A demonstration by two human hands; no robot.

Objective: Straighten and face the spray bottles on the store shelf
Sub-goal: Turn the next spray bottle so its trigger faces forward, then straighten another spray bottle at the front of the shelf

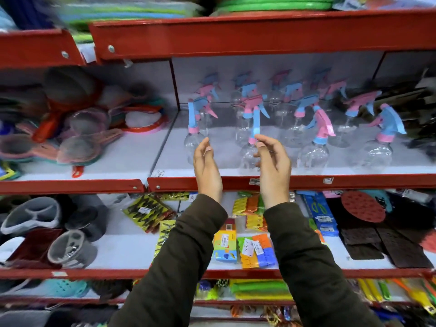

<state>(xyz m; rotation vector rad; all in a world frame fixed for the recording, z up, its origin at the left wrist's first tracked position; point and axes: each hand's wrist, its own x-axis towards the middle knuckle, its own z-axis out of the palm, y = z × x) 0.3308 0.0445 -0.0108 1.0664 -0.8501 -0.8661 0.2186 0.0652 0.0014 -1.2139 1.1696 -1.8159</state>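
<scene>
Several clear spray bottles with pink and blue trigger heads stand in rows on the middle shelf [306, 181]. In the front row are a far-left bottle [192, 138], a middle one [250, 156], one further right [315, 152] and a far-right one [379, 152]; their heads point different ways. My left hand [207, 168] is raised, fingers loosely apart, just right of the far-left bottle, holding nothing. My right hand [273, 166] is in front of the middle bottle, its fingertips at the bottle's neck; whether they touch it is unclear.
Coloured strainers [77, 138] are piled on the shelf section to the left. Dark goods [422, 109] sit at the far right. A red upper shelf [236, 36] hangs close overhead. Packaged clips [250, 246] and grey holders [70, 249] fill the shelf below.
</scene>
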